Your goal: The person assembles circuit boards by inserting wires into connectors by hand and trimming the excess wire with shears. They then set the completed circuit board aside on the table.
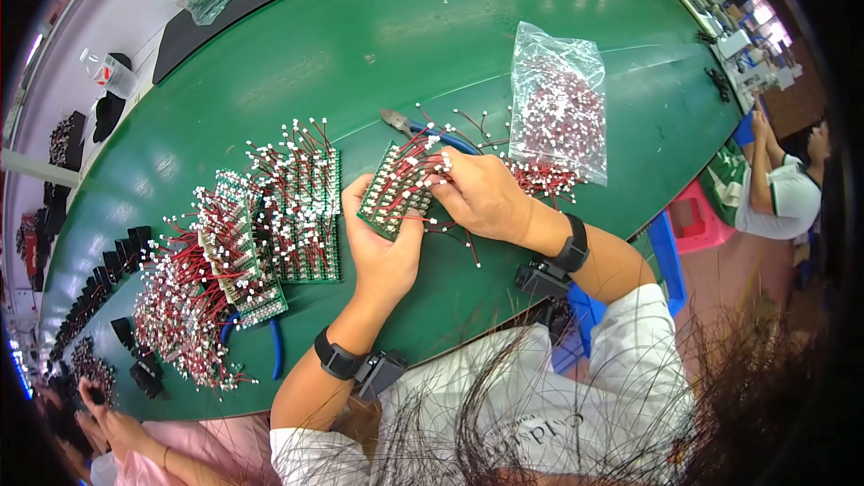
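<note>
Mid-frame, left hand point(382, 247) grips the board point(396, 189); right hand point(481, 193) pinches a wire point(423, 166). Best to steady the board and press connectors squarely.

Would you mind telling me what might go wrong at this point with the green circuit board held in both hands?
1. The left hand holds the green circuit board with red wires only by its lower edge while the right hand presses at the wires; it may tilt or slip.
2. Loose red wires with white plugs lie right beside it and could snag.
3. The blue-handled cutters lie just behind, where a wire might catch.
</note>
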`<action>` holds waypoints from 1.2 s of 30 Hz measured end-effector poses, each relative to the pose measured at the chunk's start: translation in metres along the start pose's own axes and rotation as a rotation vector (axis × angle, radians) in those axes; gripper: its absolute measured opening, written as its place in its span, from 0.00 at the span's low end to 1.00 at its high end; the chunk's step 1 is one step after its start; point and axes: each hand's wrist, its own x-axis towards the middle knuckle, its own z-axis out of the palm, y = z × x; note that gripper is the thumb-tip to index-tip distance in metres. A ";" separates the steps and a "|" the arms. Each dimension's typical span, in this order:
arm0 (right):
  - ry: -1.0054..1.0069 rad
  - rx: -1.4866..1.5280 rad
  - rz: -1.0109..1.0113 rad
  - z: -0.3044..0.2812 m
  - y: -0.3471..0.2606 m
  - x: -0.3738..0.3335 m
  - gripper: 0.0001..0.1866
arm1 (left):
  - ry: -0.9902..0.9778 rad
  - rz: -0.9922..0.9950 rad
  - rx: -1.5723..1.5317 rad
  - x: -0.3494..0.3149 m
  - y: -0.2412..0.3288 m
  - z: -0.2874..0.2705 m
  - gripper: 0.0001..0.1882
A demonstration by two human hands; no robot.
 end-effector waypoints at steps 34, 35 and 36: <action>0.145 -0.021 0.024 0.008 -0.002 0.000 0.07 | -0.093 -0.038 -0.086 -0.005 0.008 0.007 0.29; 0.147 -0.037 0.010 0.007 -0.003 0.001 0.07 | -0.092 -0.038 -0.086 -0.005 0.008 0.007 0.29; 0.149 -0.053 -0.004 0.007 -0.003 0.001 0.07 | -0.093 -0.048 -0.106 -0.005 0.009 0.008 0.29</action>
